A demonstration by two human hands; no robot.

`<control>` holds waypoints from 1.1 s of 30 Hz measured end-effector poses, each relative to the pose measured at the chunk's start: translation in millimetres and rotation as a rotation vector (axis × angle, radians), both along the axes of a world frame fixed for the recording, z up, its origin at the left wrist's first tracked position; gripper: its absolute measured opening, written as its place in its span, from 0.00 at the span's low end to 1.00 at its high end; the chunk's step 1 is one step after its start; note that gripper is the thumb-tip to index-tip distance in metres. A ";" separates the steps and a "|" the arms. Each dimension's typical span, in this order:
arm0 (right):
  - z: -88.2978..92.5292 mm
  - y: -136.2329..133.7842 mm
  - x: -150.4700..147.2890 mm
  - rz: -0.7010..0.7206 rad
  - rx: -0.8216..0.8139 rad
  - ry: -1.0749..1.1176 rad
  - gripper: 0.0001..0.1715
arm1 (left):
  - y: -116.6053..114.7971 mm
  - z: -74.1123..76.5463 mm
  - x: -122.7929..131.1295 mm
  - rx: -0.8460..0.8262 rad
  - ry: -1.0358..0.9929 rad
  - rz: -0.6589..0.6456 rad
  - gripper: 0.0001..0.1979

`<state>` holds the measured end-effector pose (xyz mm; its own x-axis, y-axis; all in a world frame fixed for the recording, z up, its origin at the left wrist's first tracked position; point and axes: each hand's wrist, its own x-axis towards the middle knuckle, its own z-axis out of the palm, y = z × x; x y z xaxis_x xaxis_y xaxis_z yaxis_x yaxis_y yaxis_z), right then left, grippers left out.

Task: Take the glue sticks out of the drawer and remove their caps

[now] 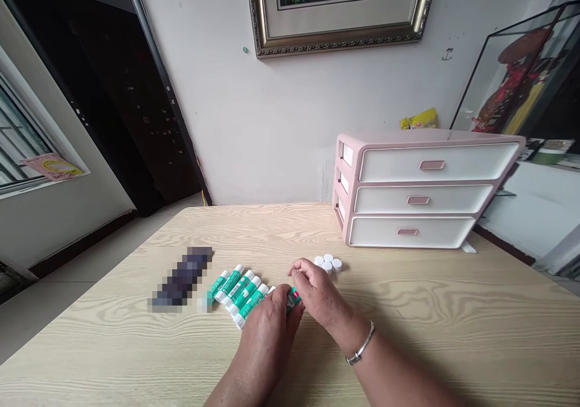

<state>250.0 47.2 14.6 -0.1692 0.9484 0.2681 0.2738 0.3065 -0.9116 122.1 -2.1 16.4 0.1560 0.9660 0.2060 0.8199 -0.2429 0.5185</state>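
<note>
A green glue stick (293,298) with a small red mark sits between my two hands over the table. My left hand (269,319) wraps round its lower part. The curled fingers of my right hand (319,289) close at its upper end, which they hide. Left of my hands lie several green and white glue sticks (244,291) side by side in a slanting row, the nearest one partly covered by my left hand. Just beyond my right hand is a cluster of several small white caps (328,266).
A pink and white three-drawer cabinet (419,200) stands at the table's back right, with a yellow packet (420,119) behind its top. Some dark, pixelated object (183,277) lies to the left on the wooden table (430,328). The wall rises behind the far edge.
</note>
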 end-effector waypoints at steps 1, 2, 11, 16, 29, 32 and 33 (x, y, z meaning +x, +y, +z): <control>-2.2 0.9 -0.5 0.015 -0.024 0.018 0.10 | -0.5 2.8 0.3 -0.023 -0.025 -0.013 0.10; -4.3 2.5 -0.1 0.039 -0.042 0.030 0.12 | -1.7 5.2 -0.1 -0.045 -0.062 -0.035 0.11; 5.3 49.9 81.6 -0.514 0.180 0.056 0.17 | -27.0 -11.0 -22.3 -0.285 -0.355 -0.128 0.23; 11.6 52.5 95.5 -0.706 0.048 -0.386 0.19 | -18.1 -30.8 -18.4 -0.017 0.107 0.058 0.14; -27.9 74.7 106.0 -0.664 -0.030 -0.555 0.15 | -14.5 -40.6 -11.8 0.293 0.456 0.086 0.11; -34.8 79.2 106.1 -0.635 -0.074 -0.573 0.15 | -13.1 -40.9 -13.4 0.285 0.457 0.104 0.13; -35.8 80.0 105.3 -0.622 -0.081 -0.577 0.14 | -12.8 -40.2 -14.0 0.279 0.457 0.109 0.13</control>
